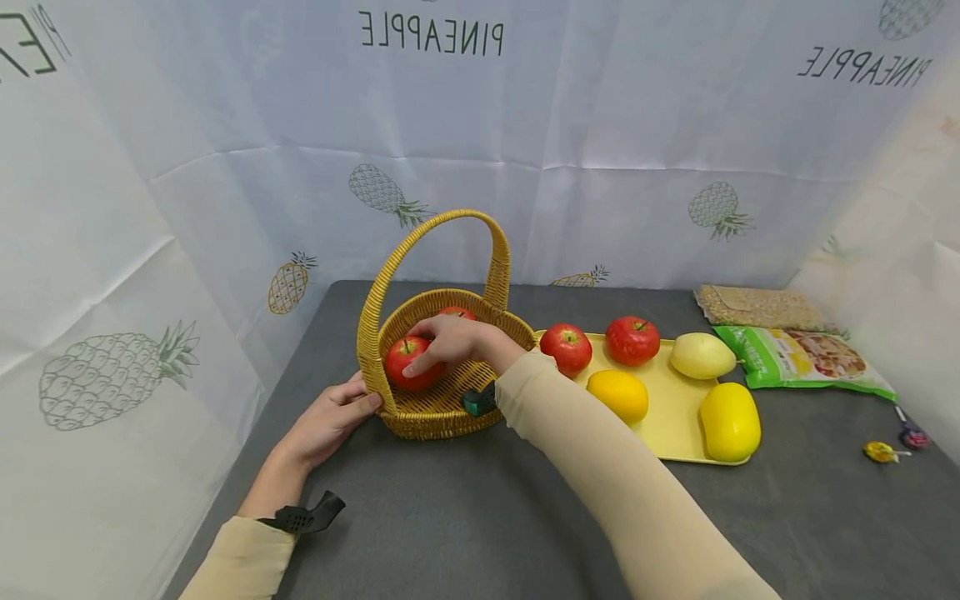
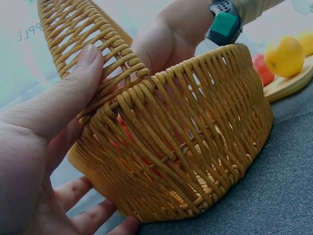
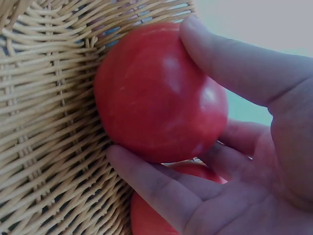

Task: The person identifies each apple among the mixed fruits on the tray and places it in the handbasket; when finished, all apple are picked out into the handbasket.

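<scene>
A yellow wicker basket (image 1: 442,410) with a tall handle stands on the grey table. My left hand (image 1: 352,406) grips its left wall, with the thumb (image 2: 68,93) pressed on the rim at the handle's base and the fingers curled under the wall (image 2: 195,147). My right hand (image 1: 438,340) reaches inside the basket and holds a red apple (image 1: 401,367) against the woven wall; in the right wrist view the thumb and fingers (image 3: 161,191) curl round that apple (image 3: 156,93). A second red apple (image 1: 458,312) lies behind it, partly hidden (image 3: 146,218).
To the right of the basket lies a yellow tray (image 1: 675,421) holding two red apples (image 1: 566,347) (image 1: 632,339), an orange (image 1: 618,395) and two yellow fruits (image 1: 702,355) (image 1: 730,422). Snack bags (image 1: 806,358) (image 1: 757,307) and lollipops (image 1: 879,452) lie far right. White cloth walls surround the table.
</scene>
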Motion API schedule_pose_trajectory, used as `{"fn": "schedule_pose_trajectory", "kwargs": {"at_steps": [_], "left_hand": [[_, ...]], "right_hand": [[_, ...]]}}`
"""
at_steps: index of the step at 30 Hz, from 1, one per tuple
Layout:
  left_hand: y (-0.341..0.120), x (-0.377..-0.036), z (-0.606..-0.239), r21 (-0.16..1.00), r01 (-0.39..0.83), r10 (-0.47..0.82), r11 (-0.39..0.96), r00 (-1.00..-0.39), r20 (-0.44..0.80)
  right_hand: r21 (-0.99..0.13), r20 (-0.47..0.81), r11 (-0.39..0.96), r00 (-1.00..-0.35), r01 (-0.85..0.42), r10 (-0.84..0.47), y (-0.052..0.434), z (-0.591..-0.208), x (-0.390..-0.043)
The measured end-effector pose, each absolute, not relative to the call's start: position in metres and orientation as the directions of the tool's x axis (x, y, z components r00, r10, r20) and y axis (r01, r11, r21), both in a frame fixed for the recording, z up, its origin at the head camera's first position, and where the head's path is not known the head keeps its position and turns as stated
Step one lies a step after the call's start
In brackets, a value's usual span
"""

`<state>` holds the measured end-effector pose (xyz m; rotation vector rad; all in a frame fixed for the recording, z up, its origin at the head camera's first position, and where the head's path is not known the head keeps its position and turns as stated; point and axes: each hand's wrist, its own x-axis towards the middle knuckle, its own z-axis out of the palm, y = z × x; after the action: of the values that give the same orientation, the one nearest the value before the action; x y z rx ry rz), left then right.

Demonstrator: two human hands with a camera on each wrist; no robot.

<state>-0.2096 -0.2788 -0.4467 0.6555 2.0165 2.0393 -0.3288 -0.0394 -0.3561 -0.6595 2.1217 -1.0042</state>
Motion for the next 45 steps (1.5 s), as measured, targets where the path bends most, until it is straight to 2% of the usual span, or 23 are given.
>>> {"fn": "schedule_pose_trajectory", "kwargs": {"at_steps": [11,25,34,41,45], "left_hand": [[-0.277,-0.209,-0.445,0.988,0.147,0.438,-0.055,-0.886,0.156],[-0.279,-0.21,-0.444,0.99,0.133,0.43,-0.052,-0.891,0.142],[-0.279,-0.211,-0.444,0.989,0.139,0.44,-0.048,-0.886,0.146],[-0.28,-0.21,-0.444,0.987,0.148,0.436,-0.057,-0.886,0.158],[-0.28,-0.21,-0.446,0.985,0.158,0.443,-0.062,-0.88,0.169]], "right_hand": [[-0.764,-0.41,0.627,-0.638,-0.15,-0.652,-0.041,-0.351,-0.326],[-0.737,-0.373,0.64,-0.66,-0.216,-0.652,-0.037,-0.347,-0.326],[-0.707,-0.28,0.618,-0.667,-0.344,-0.691,-0.024,-0.341,-0.321],[-0.743,-0.246,0.581,-0.671,-0.333,-0.699,-0.008,-0.337,-0.311],[-0.702,-0.216,0.601,-0.69,-0.381,-0.69,0.005,-0.333,-0.302]]}}
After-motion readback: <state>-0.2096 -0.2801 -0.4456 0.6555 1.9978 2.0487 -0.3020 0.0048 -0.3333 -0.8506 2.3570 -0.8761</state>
